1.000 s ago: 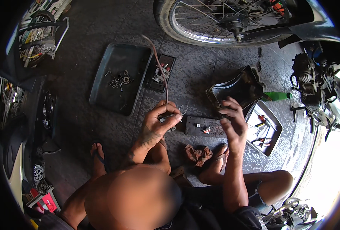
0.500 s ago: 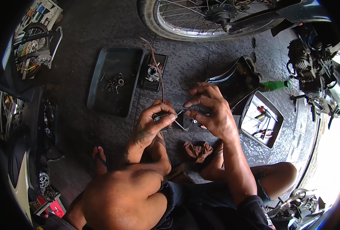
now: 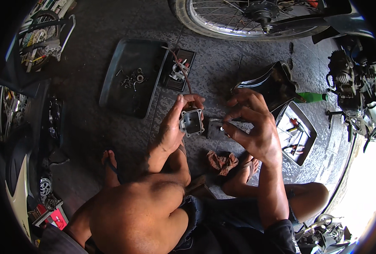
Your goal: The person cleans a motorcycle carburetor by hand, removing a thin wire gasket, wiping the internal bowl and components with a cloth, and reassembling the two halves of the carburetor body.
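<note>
A small square metal cover (image 3: 191, 122), hollow side up, is held above the concrete floor (image 3: 90, 127).

The left hand (image 3: 175, 127) pinches its edges; the right hand (image 3: 251, 127) hovers just beside, fingers curled, its grip unclear. A dark tray (image 3: 111, 84) lies beyond.

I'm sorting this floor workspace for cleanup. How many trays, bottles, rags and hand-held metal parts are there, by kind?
Dark flat trays: 3 (large black tray, small black tray, open tool tray)
Green plastic bottle: 1
Reddish crumpled rag: 1
Square grey metal cover in the left hand: 1
Total: 6
</note>
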